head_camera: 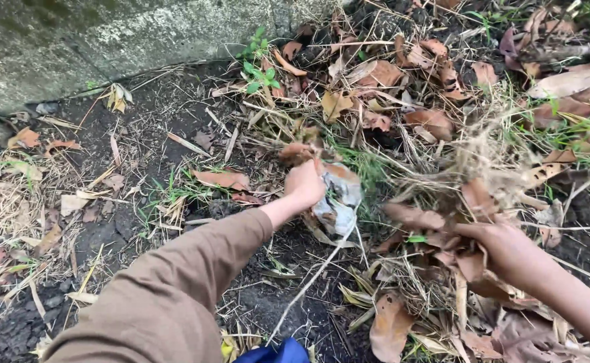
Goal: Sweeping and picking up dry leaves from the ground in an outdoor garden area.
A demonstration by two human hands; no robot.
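My left hand (304, 183) is closed into a fist around a crumpled scrap of grey-white plastic wrapper (336, 202), stained orange-brown in places. The scrap bulges out just to the right of my knuckles and hangs a little below them, and a dry brown leaf (296, 152) sits pressed against the top of my fingers. My brown sleeve (174, 296) runs back from that wrist toward the bottom left.

My right hand (503, 249) is over to the right, well apart from the left, and its fingers are clenched on a bunch of dry brown leaves and straw (473, 202). The bunch rises above and to the left of my fingertips; it is blurred, so I cannot tell the single pieces apart. More brown leaves lie touching the underside of this hand.

Between my two hands lies a flat brown leaf (412, 216) on a mat of dead grass stalks. Below my left fist the ground is bare dark soil (268, 302), with a long pale stalk (311, 282) slanting down from the wrapper. Beyond my left fingers, farther away, a small green-leaved seedling (258, 64) stands at the foot of a grey concrete wall (106, 40). Beyond my right fingers the litter of dry leaves (429, 87) thickens, with green grass blades showing through. Near the bottom edge, under my left forearm, a bit of something blue (274, 353) shows; I cannot tell what it is.
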